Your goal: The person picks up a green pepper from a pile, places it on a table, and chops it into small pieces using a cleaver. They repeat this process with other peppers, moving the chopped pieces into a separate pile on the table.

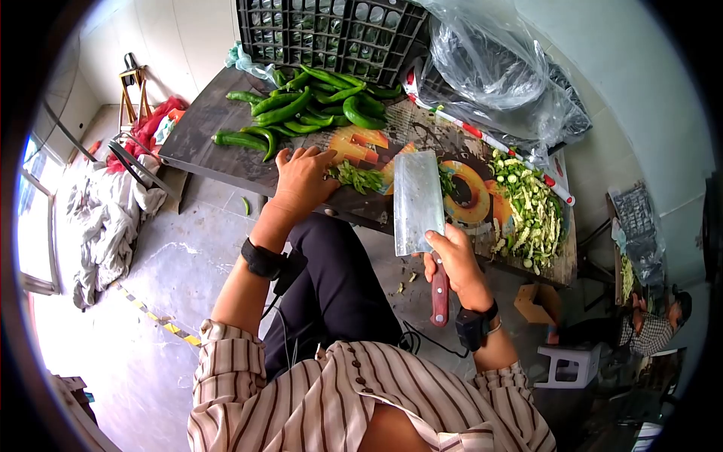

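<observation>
Cleaver (418,200) in one piece of steel and one wooden handle: its long axis runs from 6 o'clock to 12 o'clock, handle toward the person, blunt end of the blade pointing away toward the crate (324,34). The flat of the blade faces up at the camera, raised over the near edge of the tabletop (203,143). The right hand (456,264) has its grip clenched around the handle just below the blade.

At 9 o'clock from the blade, the left hand (301,181) lies palm down, grip released and clasping nothing, its fingertips pressing on a small bunch of cut peppers (360,178) that lies between hand and blade.

Whole peppers (309,105) are heaped at 12 o'clock of the left hand, upward of a dozen (they overlap too much for an exact count), mostly lying crosswise. One chopped pile (527,211) sits at 3 o'clock of the cleaver. One plastic bag (489,68) lies crumpled beside the single crate. Each wrist carries one dark band.
</observation>
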`<state>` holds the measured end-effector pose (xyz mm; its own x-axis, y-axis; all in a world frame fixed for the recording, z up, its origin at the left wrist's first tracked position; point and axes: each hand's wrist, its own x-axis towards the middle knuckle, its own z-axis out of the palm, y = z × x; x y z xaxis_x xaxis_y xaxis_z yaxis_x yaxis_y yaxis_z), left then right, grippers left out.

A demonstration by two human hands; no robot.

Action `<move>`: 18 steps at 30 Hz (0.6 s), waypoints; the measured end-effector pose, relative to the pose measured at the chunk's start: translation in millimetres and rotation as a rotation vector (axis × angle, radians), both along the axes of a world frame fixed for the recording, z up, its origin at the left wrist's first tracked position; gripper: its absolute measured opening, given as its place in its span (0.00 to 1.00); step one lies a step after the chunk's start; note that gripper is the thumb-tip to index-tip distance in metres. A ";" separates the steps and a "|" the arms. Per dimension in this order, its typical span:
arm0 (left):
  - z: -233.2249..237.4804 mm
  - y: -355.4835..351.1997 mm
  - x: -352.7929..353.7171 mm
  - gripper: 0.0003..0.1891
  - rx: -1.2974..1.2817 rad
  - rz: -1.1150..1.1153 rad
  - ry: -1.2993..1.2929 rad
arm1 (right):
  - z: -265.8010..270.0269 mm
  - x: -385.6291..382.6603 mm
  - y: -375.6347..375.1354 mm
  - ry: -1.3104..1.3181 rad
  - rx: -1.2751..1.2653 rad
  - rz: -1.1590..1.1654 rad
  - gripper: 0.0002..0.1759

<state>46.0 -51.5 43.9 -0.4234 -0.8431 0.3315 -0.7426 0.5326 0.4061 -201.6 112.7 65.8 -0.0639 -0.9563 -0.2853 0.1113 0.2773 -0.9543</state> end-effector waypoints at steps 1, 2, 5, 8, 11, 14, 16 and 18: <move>0.7 -1.4 0.0 0.23 0.005 -0.016 -0.019 | 0.8 -0.2 2.0 -0.001 0.000 -0.001 0.09; 0.3 -3.3 -1.2 0.23 0.005 -0.018 -0.020 | 2.4 -0.4 4.7 -0.011 -0.008 -0.024 0.08; -4.3 -7.6 -13.6 0.19 0.002 -0.075 -0.071 | 2.1 -6.2 13.9 -0.025 -0.037 -0.082 0.08; -11.4 -8.0 -45.4 0.19 -0.056 -0.090 -0.047 | 7.0 -11.8 23.9 -0.055 -0.059 -0.155 0.08; -14.4 -2.9 -97.1 0.17 -0.046 -0.103 -0.204 | 13.7 -19.8 33.3 -0.041 -0.118 -0.236 0.08; -4.3 7.7 -132.6 0.15 -0.028 -0.190 -0.209 | 22.0 -28.0 42.3 -0.022 -0.128 -0.341 0.08; -2.2 11.5 -140.8 0.18 -0.105 -0.194 0.000 | 25.6 -35.2 51.1 -0.016 -0.129 -0.388 0.08; 2.1 4.6 -126.5 0.19 -0.134 -0.222 0.107 | 24.8 -44.4 59.2 -0.019 -0.155 -0.396 0.08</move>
<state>-80.5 -46.9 46.0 -0.5497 -0.6791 0.4864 -0.5581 0.7318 0.3911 -246.0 171.9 90.6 -0.4312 -0.8906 -0.1443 0.1980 0.0626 -0.9782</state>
